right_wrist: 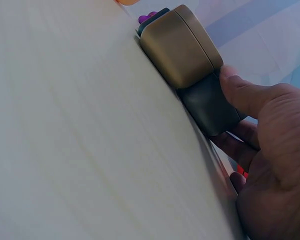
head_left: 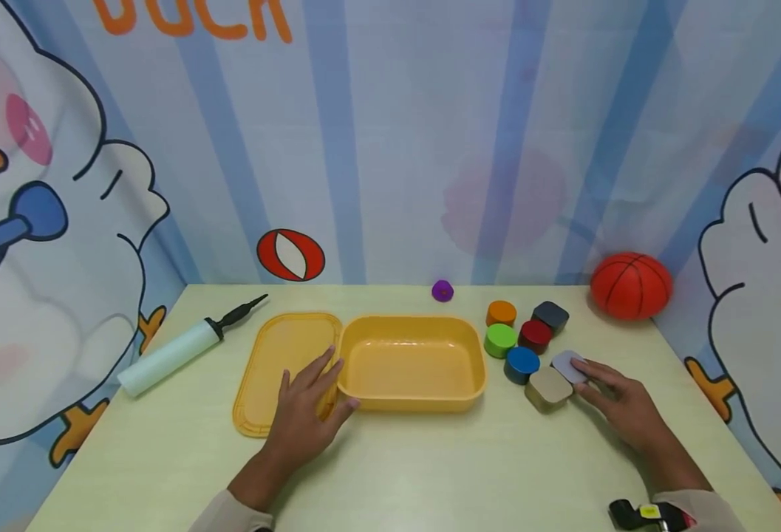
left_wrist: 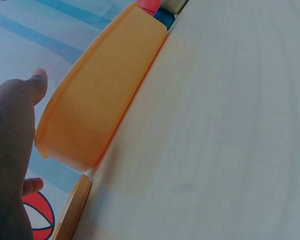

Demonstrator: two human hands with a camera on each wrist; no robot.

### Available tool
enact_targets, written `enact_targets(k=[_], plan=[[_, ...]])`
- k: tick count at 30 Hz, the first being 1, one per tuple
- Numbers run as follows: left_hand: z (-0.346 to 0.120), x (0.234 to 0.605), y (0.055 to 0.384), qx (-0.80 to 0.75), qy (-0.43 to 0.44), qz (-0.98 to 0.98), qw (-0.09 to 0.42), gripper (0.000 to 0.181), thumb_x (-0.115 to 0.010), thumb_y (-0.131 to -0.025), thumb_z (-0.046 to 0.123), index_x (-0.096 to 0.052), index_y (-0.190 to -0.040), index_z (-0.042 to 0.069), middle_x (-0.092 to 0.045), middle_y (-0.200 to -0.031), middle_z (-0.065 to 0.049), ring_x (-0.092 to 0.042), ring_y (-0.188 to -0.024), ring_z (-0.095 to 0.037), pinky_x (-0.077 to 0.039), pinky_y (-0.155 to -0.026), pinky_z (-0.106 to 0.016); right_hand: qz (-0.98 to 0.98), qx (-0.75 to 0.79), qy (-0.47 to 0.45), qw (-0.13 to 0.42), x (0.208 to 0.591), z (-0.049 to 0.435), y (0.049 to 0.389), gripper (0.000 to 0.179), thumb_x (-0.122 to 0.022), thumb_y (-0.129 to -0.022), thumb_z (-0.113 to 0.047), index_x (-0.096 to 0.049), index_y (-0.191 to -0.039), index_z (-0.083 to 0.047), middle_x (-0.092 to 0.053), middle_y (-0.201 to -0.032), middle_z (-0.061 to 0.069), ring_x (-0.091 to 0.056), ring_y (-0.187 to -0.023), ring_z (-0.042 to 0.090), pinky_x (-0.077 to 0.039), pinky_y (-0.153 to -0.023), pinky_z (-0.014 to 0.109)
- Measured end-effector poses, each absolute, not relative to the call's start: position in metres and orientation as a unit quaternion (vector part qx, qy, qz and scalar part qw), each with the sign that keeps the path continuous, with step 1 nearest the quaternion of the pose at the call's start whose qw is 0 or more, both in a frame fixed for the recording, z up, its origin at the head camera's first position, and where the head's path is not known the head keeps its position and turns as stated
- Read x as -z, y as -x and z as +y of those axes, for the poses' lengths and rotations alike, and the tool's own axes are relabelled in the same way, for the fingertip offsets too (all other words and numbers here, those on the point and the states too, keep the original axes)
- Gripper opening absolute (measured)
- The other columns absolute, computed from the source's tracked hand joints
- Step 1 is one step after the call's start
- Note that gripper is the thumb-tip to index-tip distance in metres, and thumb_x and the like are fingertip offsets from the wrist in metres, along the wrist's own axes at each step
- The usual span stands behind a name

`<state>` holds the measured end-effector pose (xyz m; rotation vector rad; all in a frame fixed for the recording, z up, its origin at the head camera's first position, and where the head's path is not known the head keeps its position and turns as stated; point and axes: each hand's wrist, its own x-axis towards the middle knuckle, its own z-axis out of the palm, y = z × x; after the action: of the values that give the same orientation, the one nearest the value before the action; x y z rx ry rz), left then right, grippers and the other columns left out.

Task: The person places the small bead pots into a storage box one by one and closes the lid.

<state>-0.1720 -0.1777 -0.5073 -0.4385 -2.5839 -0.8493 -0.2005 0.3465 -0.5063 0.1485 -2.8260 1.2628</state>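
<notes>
My left hand (head_left: 304,421) spreads its fingers over the flat yellow lid (head_left: 277,343), at the left rim of a yellow rectangular tub (head_left: 410,405). Its thumb lies beside the tub's rim in the left wrist view. At the right, my right hand (head_left: 626,414) pinches a small rounded-square grey case (right_wrist: 210,107) with a pale top, thumb and fingers at its edges. A tan case (head_left: 550,390) stands directly against it, close to the thumb tip. Just behind are small blue (head_left: 522,365), green (head_left: 500,340), red (head_left: 535,336), orange (head_left: 501,313) and dark grey (head_left: 551,316) pieces.
A pale green hand pump (head_left: 171,358) with a black nozzle lies at the left. A small purple piece (head_left: 442,290) sits at the table's back edge. The red basketball (head_left: 632,286) rests in the back right corner, before a striped cloth backdrop (head_left: 390,148).
</notes>
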Motion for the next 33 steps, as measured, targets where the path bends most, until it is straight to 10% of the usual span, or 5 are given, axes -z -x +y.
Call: enact_targets(k=[20, 24, 27, 33], plan=[[-0.178, 0.511, 0.173, 0.301, 0.144, -0.926, 0.179, 0.066, -0.080, -0.099, 0.042, -0.063, -0.155, 0.013, -0.054, -0.168, -0.004, -0.052, -0.154, -0.041, -0.022, -0.121, -0.088, -0.914, -0.405, -0.003, 0.026, 0.507, 0.346, 0.198, 0.062, -0.068, -0.110, -0.042, -0.054, -0.161, -0.010, -0.045, -0.168, 0.030, -0.037, -0.156, 0.060, -0.035, -0.120, 0.078], [-0.177, 0.510, 0.174, 0.294, 0.138, -0.928, 0.181, 0.064, -0.080, -0.099, 0.042, -0.064, -0.154, 0.013, -0.056, -0.167, -0.004, -0.055, -0.152, -0.042, -0.024, -0.120, -0.089, -0.914, -0.397, 0.001, 0.086, 0.505, 0.344, 0.197, 0.055, -0.069, -0.110, -0.032, -0.059, -0.157, -0.006, -0.057, -0.158, 0.032, -0.062, -0.138, 0.020, -0.056, -0.110, 0.028], [-0.177, 0.509, 0.174, 0.291, 0.137, -0.928, 0.186, 0.062, -0.080, -0.099, 0.041, -0.065, -0.153, 0.013, -0.057, -0.166, -0.004, -0.056, -0.151, -0.043, -0.025, -0.119, -0.089, -0.901, -0.412, 0.003, 0.137, 0.503, 0.340, 0.197, 0.050, -0.069, -0.110, -0.025, -0.061, -0.153, -0.002, -0.062, -0.151, 0.032, -0.049, -0.112, -0.018, -0.043, -0.086, -0.003], [-0.177, 0.507, 0.175, 0.295, 0.135, -0.928, 0.183, 0.061, -0.078, -0.100, 0.041, -0.065, -0.153, 0.013, -0.056, -0.165, -0.004, -0.055, -0.151, -0.044, -0.024, -0.119, -0.090, -0.883, -0.418, 0.010, 0.213, 0.489, 0.326, 0.198, 0.048, -0.072, -0.108, -0.022, -0.064, -0.152, -0.003, -0.064, -0.151, 0.031, -0.039, -0.110, -0.030, -0.039, -0.088, -0.007]])
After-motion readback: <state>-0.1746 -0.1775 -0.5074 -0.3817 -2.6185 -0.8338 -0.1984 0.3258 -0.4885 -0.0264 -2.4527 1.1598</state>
